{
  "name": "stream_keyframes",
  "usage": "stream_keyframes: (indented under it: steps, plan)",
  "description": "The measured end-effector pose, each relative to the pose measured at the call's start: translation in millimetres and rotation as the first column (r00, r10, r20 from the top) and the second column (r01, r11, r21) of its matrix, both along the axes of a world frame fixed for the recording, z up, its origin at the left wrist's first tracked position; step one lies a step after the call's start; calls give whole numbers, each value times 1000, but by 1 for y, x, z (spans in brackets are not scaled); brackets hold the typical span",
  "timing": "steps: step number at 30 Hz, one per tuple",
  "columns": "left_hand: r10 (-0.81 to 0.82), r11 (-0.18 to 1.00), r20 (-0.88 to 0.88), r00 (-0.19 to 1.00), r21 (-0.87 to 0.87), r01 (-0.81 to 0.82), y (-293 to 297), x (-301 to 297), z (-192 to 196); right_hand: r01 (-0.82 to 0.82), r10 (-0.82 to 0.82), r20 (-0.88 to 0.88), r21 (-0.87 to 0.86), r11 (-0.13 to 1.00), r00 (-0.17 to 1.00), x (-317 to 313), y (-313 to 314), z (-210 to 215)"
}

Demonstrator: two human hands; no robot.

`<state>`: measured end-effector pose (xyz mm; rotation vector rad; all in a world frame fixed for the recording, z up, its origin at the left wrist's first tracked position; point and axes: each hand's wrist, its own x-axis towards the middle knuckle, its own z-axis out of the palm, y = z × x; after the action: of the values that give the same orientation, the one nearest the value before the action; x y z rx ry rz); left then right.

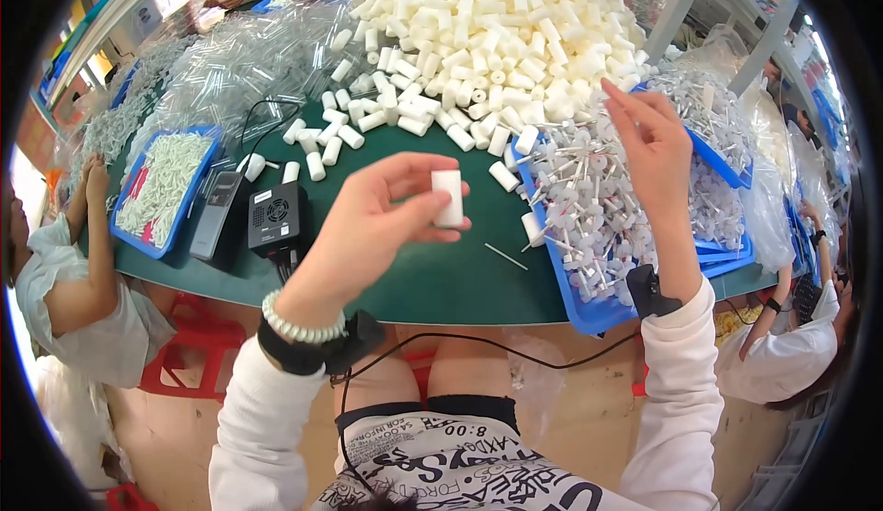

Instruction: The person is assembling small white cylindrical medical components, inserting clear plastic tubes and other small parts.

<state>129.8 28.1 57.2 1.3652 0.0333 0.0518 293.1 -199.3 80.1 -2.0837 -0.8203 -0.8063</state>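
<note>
over the green table (441, 281), white tube (448, 198) between left hand (382, 212) fingertips

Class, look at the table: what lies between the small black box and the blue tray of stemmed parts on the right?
In the head view, mostly bare green table, with one thin loose stick between the black box and the blue tray.

Right hand (655, 138) fingertips buried among stick parts in blue tray (589, 313); grasp unclear

Small-parts assembly workshop, green worktable (432, 281) heaped with white plastic tubes (497, 33), blue trays (198, 175), seated co-workers (74, 299)
</note>
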Motion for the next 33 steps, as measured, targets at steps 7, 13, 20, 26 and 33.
stream_keyframes:
  steps: [7, 13, 20, 26, 33]
  plan:
    - [-12, 962, -9, 1000, -271, 9, -16, -51, -1, -102, 109, -308, 37, 994, 945, -72, 4, 12]
    - [118, 822, -22, 993, -558, -110, -27, -63, -20, -524, 503, -475, 98, 846, 722, -152, 35, -14]
    - [183, 901, 102, 978, -416, -125, -26, -73, -34, -560, 543, -172, -68, 826, 822, -144, 35, -32]
    - [238, 964, 251, 938, -183, -195, -27, -78, -35, -495, 479, -141, -124, 860, 866, -150, 37, -28]
    - [276, 937, 141, 951, -260, -233, -27, -78, -41, -418, 444, 36, -277, 865, 895, -150, 39, -37]
